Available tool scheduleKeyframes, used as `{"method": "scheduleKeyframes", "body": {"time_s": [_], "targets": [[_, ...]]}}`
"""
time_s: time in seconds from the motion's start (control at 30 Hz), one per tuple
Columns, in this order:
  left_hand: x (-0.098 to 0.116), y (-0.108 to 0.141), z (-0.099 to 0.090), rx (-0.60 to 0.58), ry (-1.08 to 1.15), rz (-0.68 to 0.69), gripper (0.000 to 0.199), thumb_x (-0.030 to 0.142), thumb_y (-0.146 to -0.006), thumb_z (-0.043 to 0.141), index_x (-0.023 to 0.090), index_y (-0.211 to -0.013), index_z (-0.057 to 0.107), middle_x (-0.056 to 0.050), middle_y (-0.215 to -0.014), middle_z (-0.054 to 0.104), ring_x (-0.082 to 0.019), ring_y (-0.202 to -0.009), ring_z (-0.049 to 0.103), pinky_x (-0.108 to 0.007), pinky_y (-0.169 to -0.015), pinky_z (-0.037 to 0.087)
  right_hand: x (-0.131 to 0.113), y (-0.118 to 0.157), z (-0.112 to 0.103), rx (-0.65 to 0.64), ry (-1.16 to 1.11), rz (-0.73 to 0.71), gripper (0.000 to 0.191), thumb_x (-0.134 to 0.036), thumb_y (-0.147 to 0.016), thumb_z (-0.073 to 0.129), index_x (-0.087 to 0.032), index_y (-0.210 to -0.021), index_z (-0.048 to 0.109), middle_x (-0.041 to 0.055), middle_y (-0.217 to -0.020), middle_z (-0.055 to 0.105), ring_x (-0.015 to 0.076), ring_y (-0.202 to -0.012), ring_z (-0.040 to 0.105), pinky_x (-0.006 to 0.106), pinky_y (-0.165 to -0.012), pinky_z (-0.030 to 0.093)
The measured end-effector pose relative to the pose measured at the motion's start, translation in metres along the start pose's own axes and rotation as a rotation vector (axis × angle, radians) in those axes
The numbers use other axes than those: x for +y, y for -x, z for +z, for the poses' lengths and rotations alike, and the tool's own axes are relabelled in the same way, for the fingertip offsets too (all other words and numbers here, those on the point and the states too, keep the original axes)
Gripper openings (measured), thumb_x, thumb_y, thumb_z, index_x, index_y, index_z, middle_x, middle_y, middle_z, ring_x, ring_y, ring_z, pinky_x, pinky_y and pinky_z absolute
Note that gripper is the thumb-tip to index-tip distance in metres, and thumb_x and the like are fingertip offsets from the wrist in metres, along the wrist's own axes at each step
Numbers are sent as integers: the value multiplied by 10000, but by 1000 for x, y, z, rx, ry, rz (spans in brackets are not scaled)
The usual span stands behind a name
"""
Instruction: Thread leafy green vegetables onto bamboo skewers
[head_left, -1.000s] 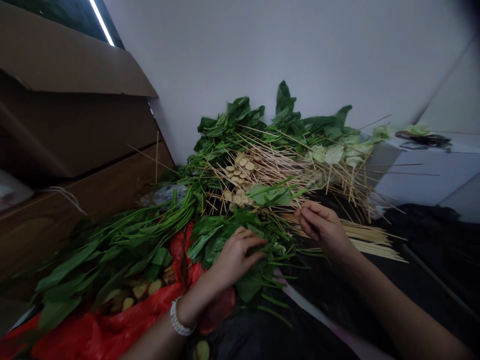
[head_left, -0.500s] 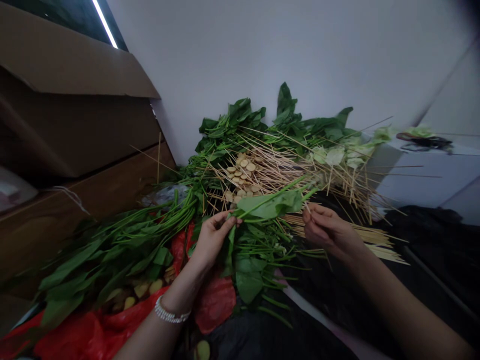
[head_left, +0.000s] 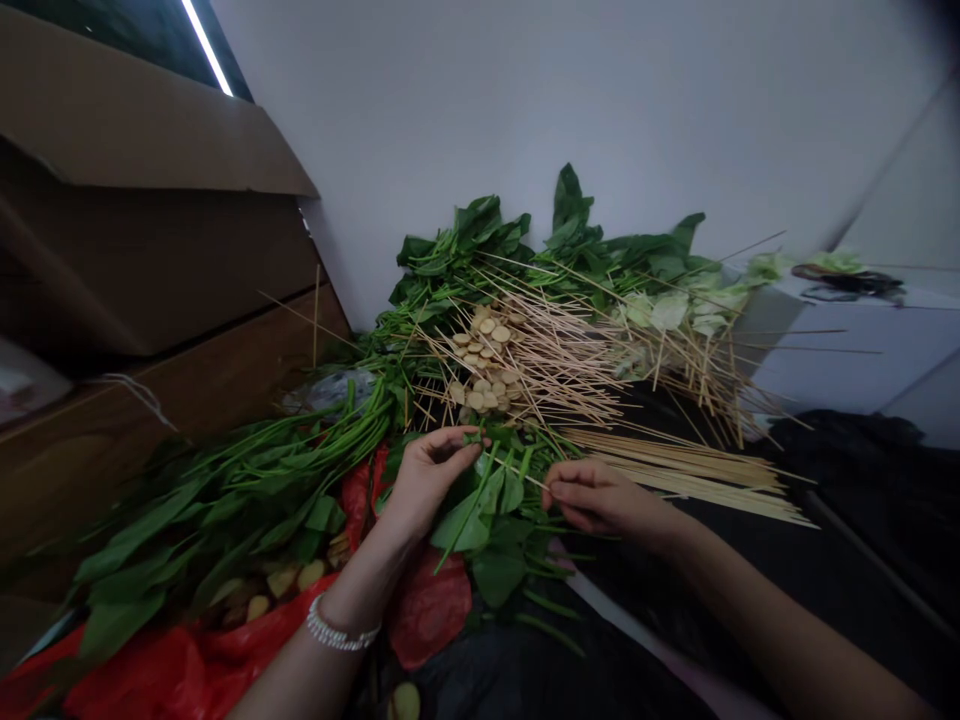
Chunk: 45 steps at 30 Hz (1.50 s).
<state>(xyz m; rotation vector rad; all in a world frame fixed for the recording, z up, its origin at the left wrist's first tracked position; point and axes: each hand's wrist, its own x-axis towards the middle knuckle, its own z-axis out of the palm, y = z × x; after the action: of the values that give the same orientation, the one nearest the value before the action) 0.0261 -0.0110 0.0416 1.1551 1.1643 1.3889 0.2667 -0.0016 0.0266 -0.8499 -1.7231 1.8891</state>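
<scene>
Dim, flat indoor light; fluorescent strip (head_left: 206, 47) top left is brightest spot. Cardboard box (head_left: 135, 110) sinks into deep shadow. Wide-angle bending toward edges; white wall (head_left: 907, 190) at right soft, smeared.

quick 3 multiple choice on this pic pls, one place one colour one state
1. Which wrist wears the bracelet?
a) left
b) right
c) neither

2. What colour is the bag under the greens?
a) blue
b) red
c) white

3. What is the right hand doing?
a) gripping the bag
b) holding a skewer
c) lying open, palm up

1: a, the bracelet sits just behind the left hand.
2: b, red plastic shows beneath the leaves.
3: b, its fingertips pinch the thin skewer.
</scene>
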Motion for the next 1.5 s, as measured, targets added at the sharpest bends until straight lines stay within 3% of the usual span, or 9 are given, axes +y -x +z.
{"method": "scheduleKeyframes", "body": {"time_s": [0.2, 0.37, 0.57, 0.9, 1.5], "targets": [[0, 2, 2, 15, -167, 94, 252, 298, -656, 795, 168, -872, 782, 28, -588, 631, -83, -508, 509, -191, -508, 389, 4, -4, 2, 67, -5, -3, 338, -490, -877, 574, -155, -873, 621, -79, -477, 454, 39, -371, 244, 181, -382, 150], [3, 6, 2, 12, -245, 128, 248, 300, -677, 778, 181, -894, 791, -2, -662, 697, -115, -570, 555, -206, -546, 419, 5, -4, 4, 97, -17, 11, 346, -495, -871, 573, -153, -881, 624, -76, -478, 465, 38, -369, 233, 186, -387, 146], [6, 6, 1, 6, -206, 102, 268, 400, -742, 737, 182, -885, 798, -60, -873, 769, -201, -785, 659, -272, -720, 492, 6, -5, 4, 115, -6, 9, 358, -508, -858, 581, -153, -880, 625, -78, -476, 465, 41, -367, 246, 186, -388, 141], [1, 0, -3, 64, -146, 83, 233, 375, -685, 794, 188, -824, 783, -29, -769, 735, -132, -685, 602, -224, -655, 457, 4, -4, 6, 103, 4, 13, 338, -489, -869, 572, -155, -871, 621, -72, -473, 462, 42, -371, 251, 203, -391, 136], [2, 1, -1, 30, -165, 77, 238, 370, -663, 808, 178, -802, 782, -37, -778, 749, -141, -705, 625, -225, -673, 479, 7, -6, 7, 125, -21, 18, 352, -506, -853, 589, -156, -876, 623, -71, -474, 472, 40, -368, 254, 200, -394, 138]]}}
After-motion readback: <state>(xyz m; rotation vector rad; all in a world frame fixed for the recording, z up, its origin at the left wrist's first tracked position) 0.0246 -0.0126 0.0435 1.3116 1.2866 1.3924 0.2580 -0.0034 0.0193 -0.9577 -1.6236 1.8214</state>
